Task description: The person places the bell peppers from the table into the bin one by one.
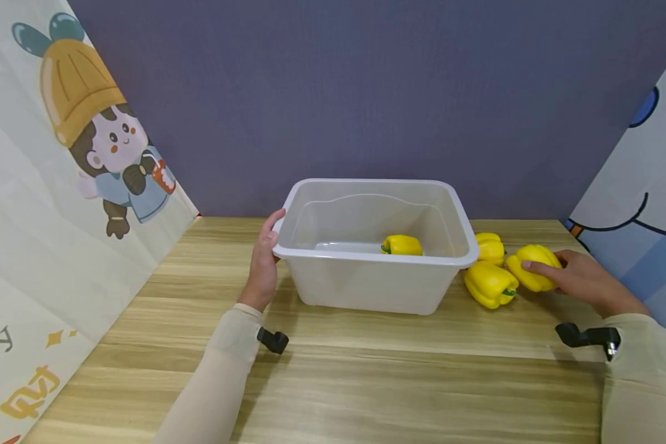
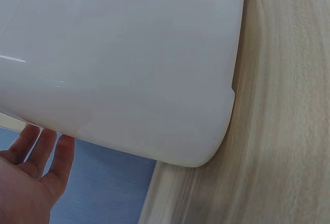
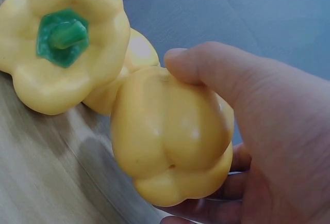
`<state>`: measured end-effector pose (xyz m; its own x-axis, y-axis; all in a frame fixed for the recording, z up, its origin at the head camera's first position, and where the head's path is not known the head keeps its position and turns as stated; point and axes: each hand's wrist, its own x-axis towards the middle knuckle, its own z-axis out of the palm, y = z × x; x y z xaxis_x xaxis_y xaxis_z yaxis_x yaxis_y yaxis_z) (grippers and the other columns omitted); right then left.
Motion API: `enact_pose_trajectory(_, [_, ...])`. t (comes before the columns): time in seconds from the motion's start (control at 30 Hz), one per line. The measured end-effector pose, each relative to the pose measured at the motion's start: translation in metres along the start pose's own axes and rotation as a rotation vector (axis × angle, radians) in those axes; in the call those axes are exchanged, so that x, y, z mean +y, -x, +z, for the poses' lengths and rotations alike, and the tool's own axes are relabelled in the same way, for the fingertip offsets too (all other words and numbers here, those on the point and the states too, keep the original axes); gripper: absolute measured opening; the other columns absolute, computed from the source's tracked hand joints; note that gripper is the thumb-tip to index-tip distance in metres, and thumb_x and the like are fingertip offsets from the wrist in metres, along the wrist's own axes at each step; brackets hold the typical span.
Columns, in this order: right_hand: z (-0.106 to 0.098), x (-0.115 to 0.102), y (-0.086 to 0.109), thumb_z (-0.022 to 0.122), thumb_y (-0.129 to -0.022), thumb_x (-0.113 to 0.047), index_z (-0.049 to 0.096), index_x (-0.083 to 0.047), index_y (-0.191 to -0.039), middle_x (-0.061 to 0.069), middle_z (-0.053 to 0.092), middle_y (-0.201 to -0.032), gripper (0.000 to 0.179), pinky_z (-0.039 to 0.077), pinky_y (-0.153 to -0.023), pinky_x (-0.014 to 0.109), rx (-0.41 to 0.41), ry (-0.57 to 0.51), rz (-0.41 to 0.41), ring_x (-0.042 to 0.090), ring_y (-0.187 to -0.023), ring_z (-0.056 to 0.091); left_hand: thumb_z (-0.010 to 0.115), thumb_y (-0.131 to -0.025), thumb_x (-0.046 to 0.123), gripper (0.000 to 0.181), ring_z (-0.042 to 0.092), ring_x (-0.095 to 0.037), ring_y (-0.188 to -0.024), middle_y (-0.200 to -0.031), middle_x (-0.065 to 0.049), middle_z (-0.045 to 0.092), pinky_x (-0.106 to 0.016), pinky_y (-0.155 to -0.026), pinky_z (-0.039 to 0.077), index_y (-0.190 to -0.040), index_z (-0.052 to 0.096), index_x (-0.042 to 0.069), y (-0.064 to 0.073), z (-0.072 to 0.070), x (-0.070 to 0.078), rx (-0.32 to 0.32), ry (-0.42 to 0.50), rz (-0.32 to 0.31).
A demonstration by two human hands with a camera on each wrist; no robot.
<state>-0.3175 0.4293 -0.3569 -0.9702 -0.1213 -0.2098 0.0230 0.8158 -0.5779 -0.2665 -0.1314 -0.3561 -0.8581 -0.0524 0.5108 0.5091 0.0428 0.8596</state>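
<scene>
A white plastic tub stands on the table with one yellow bell pepper inside, lying on its side. My left hand rests against the outside of the tub's left end, just under the rim; in the left wrist view its fingertips touch the wall. My right hand holds another yellow bell pepper right of the tub, thumb on one side and fingers underneath, as the right wrist view shows. Beside it lie two more, a front bell pepper with a green stem and a rear bell pepper.
A wood-grain table carries everything. Behind the tub rises a blue-grey panel. Printed cloths flank the table, a left cloth with a cartoon child and a right cloth with a cartoon face.
</scene>
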Motion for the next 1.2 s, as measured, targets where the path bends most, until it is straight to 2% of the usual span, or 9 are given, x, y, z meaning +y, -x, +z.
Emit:
enact_pose_trajectory(0.23, [-0.002,-0.001,0.000,0.048,-0.096,-0.063,0.031,0.022,-0.135,0.025,0.054,-0.112,0.095,0.051,-0.069,0.036,0.001,0.003,-0.008,0.034,-0.092,0.056,0.027,-0.101,0.033,0.057,0.044,-0.048,-0.115,-0.133,-0.028,0.048,-0.036,-0.090,0.041,-0.153,0.037,0.012,0.001,0.000,0.001,0.006,0.004,-0.001])
enact_pose_trajectory(0.4, [-0.004,-0.005,0.002,0.048,-0.096,-0.063,0.029,0.023,-0.137,0.029,0.053,-0.116,0.097,0.052,-0.070,0.036,0.010,0.001,-0.009,0.036,-0.095,0.057,0.027,-0.101,0.032,0.057,0.044,-0.047,-0.115,-0.133,-0.027,0.048,-0.036,-0.090,0.041,-0.153,0.037,0.012,0.000,0.000,0.002,0.005,0.007,-0.002])
enact_pose_trajectory(0.6, [-0.004,-0.007,0.003,0.048,-0.096,-0.064,0.031,0.021,-0.136,0.026,0.055,-0.113,0.096,0.051,-0.068,0.036,0.016,0.014,-0.014,0.035,-0.092,0.056,0.028,-0.101,0.033,0.057,0.045,-0.044,-0.115,-0.133,-0.026,0.049,-0.034,-0.090,0.041,-0.153,0.037,0.012,0.001,0.000,0.003,0.009,-0.001,-0.006])
enact_pose_trajectory(0.93, [-0.003,-0.014,0.005,0.048,-0.095,-0.064,0.028,0.020,-0.140,0.030,0.052,-0.117,0.097,0.048,-0.066,0.033,0.064,0.024,-0.034,0.036,-0.093,0.055,0.027,-0.100,0.031,0.057,0.043,-0.049,-0.115,-0.132,-0.026,0.049,-0.034,-0.089,0.042,-0.153,0.038,0.011,0.001,0.000,0.001,0.009,0.005,-0.013])
enact_pose_trajectory(1.2, [-0.004,-0.021,0.008,0.049,-0.096,-0.064,0.027,0.017,-0.141,0.031,0.049,-0.119,0.095,0.047,-0.065,0.032,0.108,0.011,-0.047,0.037,-0.093,0.054,0.028,-0.100,0.033,0.057,0.045,-0.047,-0.115,-0.132,-0.026,0.050,-0.034,-0.089,0.042,-0.153,0.038,0.012,0.000,0.000,0.001,0.007,0.001,-0.010])
